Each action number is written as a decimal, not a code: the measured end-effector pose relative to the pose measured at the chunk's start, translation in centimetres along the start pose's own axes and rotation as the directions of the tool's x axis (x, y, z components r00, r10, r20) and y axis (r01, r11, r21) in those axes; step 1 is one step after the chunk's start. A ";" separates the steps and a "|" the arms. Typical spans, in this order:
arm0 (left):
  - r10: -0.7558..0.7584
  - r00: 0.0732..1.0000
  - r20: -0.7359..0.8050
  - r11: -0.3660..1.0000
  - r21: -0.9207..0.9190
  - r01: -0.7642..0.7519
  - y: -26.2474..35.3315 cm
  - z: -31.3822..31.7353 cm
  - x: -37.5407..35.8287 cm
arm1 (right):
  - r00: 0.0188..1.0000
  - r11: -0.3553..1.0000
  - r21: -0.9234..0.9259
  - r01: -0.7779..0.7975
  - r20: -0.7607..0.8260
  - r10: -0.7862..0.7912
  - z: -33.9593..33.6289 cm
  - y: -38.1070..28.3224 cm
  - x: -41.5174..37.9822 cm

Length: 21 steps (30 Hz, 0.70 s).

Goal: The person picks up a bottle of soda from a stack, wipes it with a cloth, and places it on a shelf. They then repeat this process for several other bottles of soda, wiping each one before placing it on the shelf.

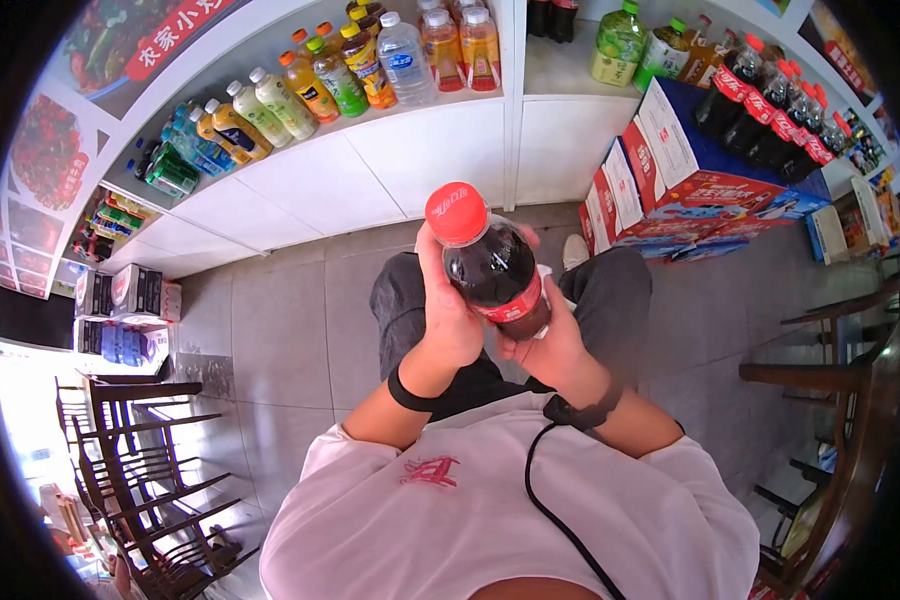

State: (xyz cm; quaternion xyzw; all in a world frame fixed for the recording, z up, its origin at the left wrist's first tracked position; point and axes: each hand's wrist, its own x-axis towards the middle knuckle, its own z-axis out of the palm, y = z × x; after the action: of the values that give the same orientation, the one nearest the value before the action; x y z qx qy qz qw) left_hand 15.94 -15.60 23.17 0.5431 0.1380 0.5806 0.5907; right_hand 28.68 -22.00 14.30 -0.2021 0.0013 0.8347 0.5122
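A small cola bottle (489,268) with a red cap and red label is held up in front of my lap, its cap tilted toward the shelves. My left hand (448,315) is wrapped round its left side, with the fingers partly hidden behind it. On the lower right, my right hand (558,350) grips the bottle near its base. A bit of white tissue or cloth (546,280) shows between my right hand and the bottle. The cap looks seated on the neck.
Shelves ahead carry several drinks, including a clear water bottle (404,60). At the right, cola bottles (770,110) stand on stacked red and blue cartons (690,180). Wooden chairs (150,470) are at the left, a table edge (880,400) at the right. A cable (540,490) crosses my shirt.
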 end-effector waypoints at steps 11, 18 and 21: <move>0.015 0.954 -0.299 1.000 -0.004 -0.017 -1.6 -0.1 -1.2 | 0.973 0.853 -0.474 0.218 0.043 -0.225 0.2 -0.3 -1.1; -0.285 0.940 -0.185 0.952 -0.168 0.256 1.2 -0.4 -0.5 | 0.866 0.729 -0.553 0.404 -0.025 -0.499 1.5 -3.7 -1.1; -0.395 0.908 -0.138 0.905 -0.231 0.359 0.4 -0.5 -1.3 | 0.745 0.464 -0.681 0.566 0.182 -0.642 3.2 -5.9 -1.2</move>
State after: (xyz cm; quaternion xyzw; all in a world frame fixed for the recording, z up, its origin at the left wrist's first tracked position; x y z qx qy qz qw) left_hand 14.99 -16.52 22.68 0.3885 0.2350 0.5129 0.7285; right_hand 33.15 -19.49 18.87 -0.4083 -0.3602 0.5223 0.6563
